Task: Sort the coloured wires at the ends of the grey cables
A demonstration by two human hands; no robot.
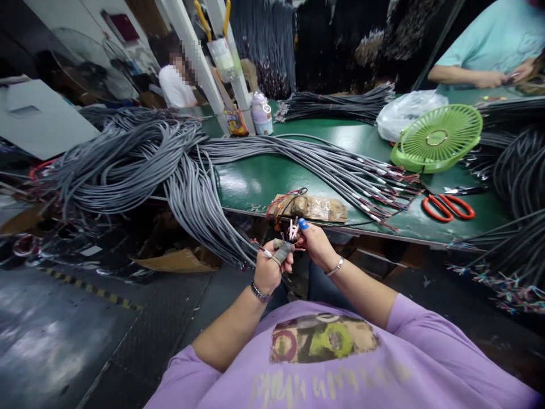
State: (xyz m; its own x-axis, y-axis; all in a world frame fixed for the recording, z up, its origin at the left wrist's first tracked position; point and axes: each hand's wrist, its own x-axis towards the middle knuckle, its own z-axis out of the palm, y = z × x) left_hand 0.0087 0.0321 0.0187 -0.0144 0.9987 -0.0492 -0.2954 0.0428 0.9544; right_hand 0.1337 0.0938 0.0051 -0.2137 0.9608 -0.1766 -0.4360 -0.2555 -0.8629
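Note:
My left hand (269, 267) is closed around the end of a grey cable (221, 236), with taped fingers pinching its stripped coloured wires. My right hand (313, 241), a blue cover on one fingertip, is closed in a pinch on those small wire ends (293, 230) just beside the left hand. Both hands are held in front of the near edge of the green table (255, 182). The cable runs left into a thick bundle of grey cables (140, 165) that droops off the table edge.
A brown worn block with red and black wires (315, 208) sits at the table edge. Orange-handled scissors (448, 205) and a green fan (438, 139) lie right. Another person in a teal shirt (489, 51) works far right; a person in white (175, 85) sits behind.

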